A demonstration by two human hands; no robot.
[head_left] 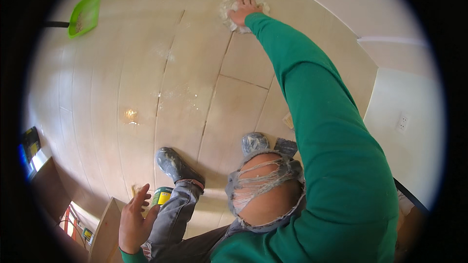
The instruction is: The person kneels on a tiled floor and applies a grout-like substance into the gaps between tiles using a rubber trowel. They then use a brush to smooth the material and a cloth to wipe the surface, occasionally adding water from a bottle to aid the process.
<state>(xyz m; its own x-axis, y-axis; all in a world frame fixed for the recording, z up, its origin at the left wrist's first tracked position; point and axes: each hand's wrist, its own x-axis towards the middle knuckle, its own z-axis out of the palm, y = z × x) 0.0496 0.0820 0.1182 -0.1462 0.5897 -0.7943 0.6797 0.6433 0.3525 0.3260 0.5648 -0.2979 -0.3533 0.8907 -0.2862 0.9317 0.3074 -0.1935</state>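
At the far end of my reach, my right hand presses down on a crumpled whitish rag on the tiled floor. Its fingers are bent into the rag, which bulges out around them. My left hand hovers low at the left beside my knee, fingers apart and nothing in it. Close to its fingertips stands a green and yellow can, partly hidden by my leg. Dark joint lines run between the long beige tiles, and pale smears show on some of them.
A green dustpan with debris in it lies at the far left. My stained boots stand on the floor. A dark flat item lies by the right boot. Wooden furniture is at lower left; a wall with an outlet rises at right.
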